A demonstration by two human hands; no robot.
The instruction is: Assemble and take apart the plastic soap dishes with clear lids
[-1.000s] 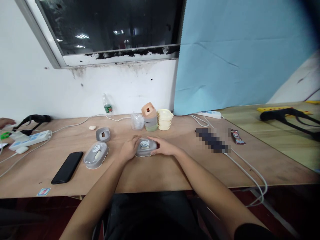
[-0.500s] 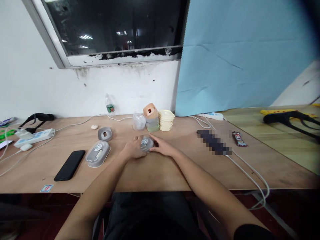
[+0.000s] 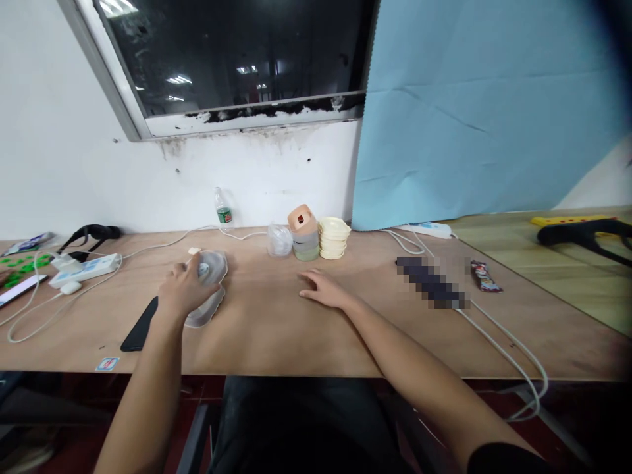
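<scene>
My left hand is at the left of the table, thumb and fingers round a grey plastic container with a clear top and a round label. Its palm hides part of the container. Just in front of it lies a second grey container, partly covered by my hand and touching or overlapping the first; I cannot tell which. My right hand rests over the middle of the table, fingers apart, holding nothing. Behind it stand a stack of grey and green pieces topped by an orange one, and stacked cream cups.
A black phone lies beside my left forearm. Clear plastic and a small bottle are by the wall. Power strips and white cables lie at both sides. A snack packet is at right.
My left hand has carried the grey container from the middle to the left, beside the other one. My right hand has let go and stayed near the middle. The view has shifted slightly.
</scene>
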